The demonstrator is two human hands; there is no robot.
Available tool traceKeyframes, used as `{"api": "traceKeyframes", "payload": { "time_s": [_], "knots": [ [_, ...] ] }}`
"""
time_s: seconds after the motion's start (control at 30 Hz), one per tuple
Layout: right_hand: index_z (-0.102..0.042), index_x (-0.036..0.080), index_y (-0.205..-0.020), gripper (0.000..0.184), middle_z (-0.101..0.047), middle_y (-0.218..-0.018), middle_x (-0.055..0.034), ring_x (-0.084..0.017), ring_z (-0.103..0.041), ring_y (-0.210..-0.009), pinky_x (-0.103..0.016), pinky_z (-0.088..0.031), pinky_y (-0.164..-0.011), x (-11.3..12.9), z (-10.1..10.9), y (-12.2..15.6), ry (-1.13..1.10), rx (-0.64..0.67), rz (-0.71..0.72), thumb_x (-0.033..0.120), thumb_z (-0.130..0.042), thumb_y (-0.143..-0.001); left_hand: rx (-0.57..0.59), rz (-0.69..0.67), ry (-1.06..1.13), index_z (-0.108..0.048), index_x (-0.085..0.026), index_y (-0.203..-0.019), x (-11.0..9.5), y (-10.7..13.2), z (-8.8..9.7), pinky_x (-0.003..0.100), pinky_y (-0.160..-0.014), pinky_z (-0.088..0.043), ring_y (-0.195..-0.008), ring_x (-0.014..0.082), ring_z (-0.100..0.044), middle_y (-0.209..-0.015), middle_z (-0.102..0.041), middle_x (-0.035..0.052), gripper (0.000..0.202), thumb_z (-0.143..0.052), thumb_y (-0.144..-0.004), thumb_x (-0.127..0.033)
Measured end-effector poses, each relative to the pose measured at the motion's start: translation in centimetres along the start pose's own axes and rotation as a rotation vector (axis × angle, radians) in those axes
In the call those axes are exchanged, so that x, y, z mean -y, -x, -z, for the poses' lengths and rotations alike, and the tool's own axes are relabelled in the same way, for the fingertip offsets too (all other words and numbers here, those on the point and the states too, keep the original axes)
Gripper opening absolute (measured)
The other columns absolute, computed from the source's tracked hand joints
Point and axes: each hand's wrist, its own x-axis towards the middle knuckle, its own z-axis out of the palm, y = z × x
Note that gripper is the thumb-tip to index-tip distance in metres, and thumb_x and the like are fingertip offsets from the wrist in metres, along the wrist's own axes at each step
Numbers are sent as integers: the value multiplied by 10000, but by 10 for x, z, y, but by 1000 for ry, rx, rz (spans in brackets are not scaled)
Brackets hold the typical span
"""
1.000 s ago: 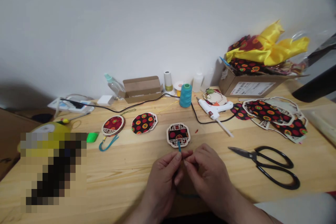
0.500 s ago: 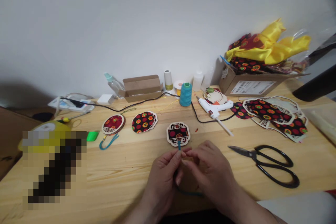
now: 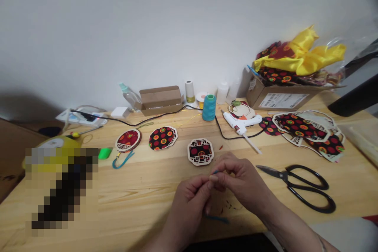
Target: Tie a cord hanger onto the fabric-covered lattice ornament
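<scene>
A teal cord (image 3: pixel 217 218) runs between my two hands, mostly hidden by the fingers; its tail hangs out below them and a bit shows at the top. My left hand (image 3: pixel 191 202) is closed, thumb and forefinger pinching the cord. Fingertips of my right hand (image 3: pixel 240 179) meet them and pinch the cord close to its upper end. Just beyond the hands lies a scalloped wooden lattice piece (image 3: pixel 201 152) backed with dark patterned fabric. Black-handled scissors (image 3: pixel 295 183) lie to the right, blades pointing left.
A white glue gun (image 3: pixel 242 122) and a teal thread cone (image 3: pixel 209 108) stand behind. To the left are an octagonal fabric piece (image 3: pixel 163 138) and a round one (image 3: pixel 128 140) with a teal loop. A cardboard box (image 3: pixel 279 96) of fabric sits at the back right.
The cord end that pointed over the lattice piece is now drawn back between my fingertips. My right hand has shifted slightly right, and both hands now pinch together.
</scene>
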Motion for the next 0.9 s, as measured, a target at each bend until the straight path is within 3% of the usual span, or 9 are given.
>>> {"api": "traceKeyframes", "payload": {
  "time_s": [0.2, 0.33, 0.43, 0.53, 0.7, 0.8, 0.9],
  "knots": [
    [-585, 164, -588, 116, -558, -668, 1, -131, -508, -687, -263, -403, -648, 3, 6, 1, -95, -83, 17, 191, -635, -689, -8, -72, 39, -633, -159, -670, 2, 0, 1, 214, -497, -281, -510, 97, -373, -530, -429, -40, 241, -548, -797, -344],
    [-566, 154, -718, 157, -608, -793, -25, -57, -455, -491, -210, -351, -473, 8, 12, 3, -393, 11, -126, 302, -608, -750, -41, -106, -30, -663, -168, -647, -1, 1, 3, 223, -549, -309, -566, 119, -407, -557, -470, -24, 216, -564, -785, -301],
    [-536, 151, -739, 196, -628, -701, -31, -63, -502, -453, -184, -311, -417, 16, 15, 3, -540, 94, -192, 333, -600, -771, -44, -124, -69, -692, -179, -678, -3, 1, 3, 230, -594, -333, -613, 136, -450, -605, -536, -8, 194, -562, -783, -277],
    [-487, 156, -682, 220, -629, -622, -18, -83, -552, -451, -161, -288, -381, 28, 19, -1, -597, 90, -171, 311, -624, -754, -57, -131, -83, -695, -185, -692, -2, 1, 3, 249, -656, -367, -685, 162, -506, -670, -595, 10, 184, -559, -782, -271],
    [-514, 153, -658, 205, -611, -573, -2, -71, -534, -441, -157, -313, -369, 56, 32, -17, -502, -1, -28, 290, -634, -752, -122, -173, -23, -708, -196, -739, 4, -3, 6, 309, -831, -397, -893, 219, -571, -882, -661, 58, 157, -581, -761, -286],
    [-543, 149, -645, 194, -603, -568, -1, -57, -507, -442, -157, -333, -383, 78, 46, -34, -379, -77, 55, 277, -625, -766, -183, -183, 46, -703, -218, -893, 10, -4, 10, 346, -953, -351, -1116, 244, -490, -1189, -581, 81, 203, -609, -735, -304],
    [-522, 147, -601, 219, -591, -560, 1, -50, -487, -422, -157, -328, -367, 105, 64, -56, -277, -155, 149, 248, -637, -758, -240, -170, 80, -687, -213, -930, 17, -5, 11, 355, -971, -347, -1140, 249, -469, -1230, -552, 94, 262, -648, -698, -328]
  ]
}}
